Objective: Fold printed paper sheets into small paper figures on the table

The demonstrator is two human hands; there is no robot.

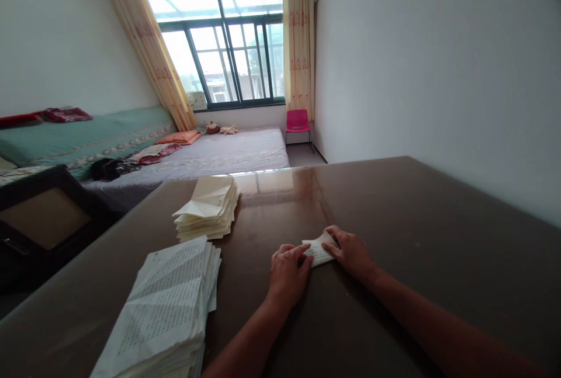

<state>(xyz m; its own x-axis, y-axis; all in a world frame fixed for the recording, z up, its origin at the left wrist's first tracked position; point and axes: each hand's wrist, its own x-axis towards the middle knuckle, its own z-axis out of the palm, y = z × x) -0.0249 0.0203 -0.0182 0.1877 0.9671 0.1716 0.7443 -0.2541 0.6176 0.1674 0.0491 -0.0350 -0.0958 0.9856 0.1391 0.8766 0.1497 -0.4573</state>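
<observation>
A small folded sheet of printed paper (pixel 320 253) lies on the brown table between my two hands. My left hand (pixel 288 270) has its thumb and fingers closed on the paper's left edge. On the opposite side, my right hand (pixel 352 251) grips the right edge, its thumb on top and its fingers curled at the far corner. To the left rises a stack of creased printed sheets (pixel 162 299). Behind that stack is a second pile of cream-coloured folded papers (pixel 209 200).
The glossy brown table (pixel 394 208) reaches to the white wall (pixel 438 74) on the right. Past its far edge are a bed (pixel 245 147) and a pink chair (pixel 298 121) under a curtained window. A dark cabinet (pixel 44 220) stands at the left.
</observation>
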